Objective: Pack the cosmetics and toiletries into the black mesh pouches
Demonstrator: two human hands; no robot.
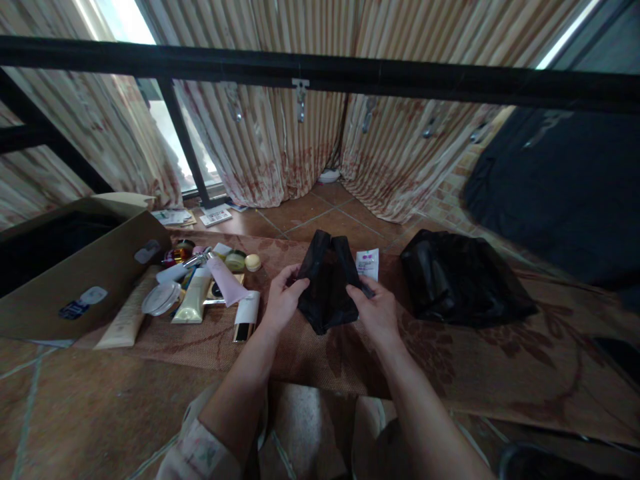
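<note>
Reaching out from the near edge above the knees, both bare forearms angle inward and meet over the patterned mat (310, 360). The left hand (283, 301) curls round the left edge of a black pouch (327, 290), thumb on its front. The right hand (377, 312) grips the right edge, fingers closed on the fabric. The pouch sits between the two hands, just above the mat, and whether anything is in it cannot be told.

Near the left hand, on its left, lies a white tube (246, 317) with a gold cap, and further left a heap of tubes and jars (200, 283) rests on the mat. At the far left a cardboard box (75, 280) stands open, its inside dark. Just beyond the right hand a white sachet (369, 263) lies beside the pouch. To the right a black bag (460, 280) sits on the mat, its contents hidden. Farthest off, curtains (270, 147) hang behind a black rail (320, 70)
</note>
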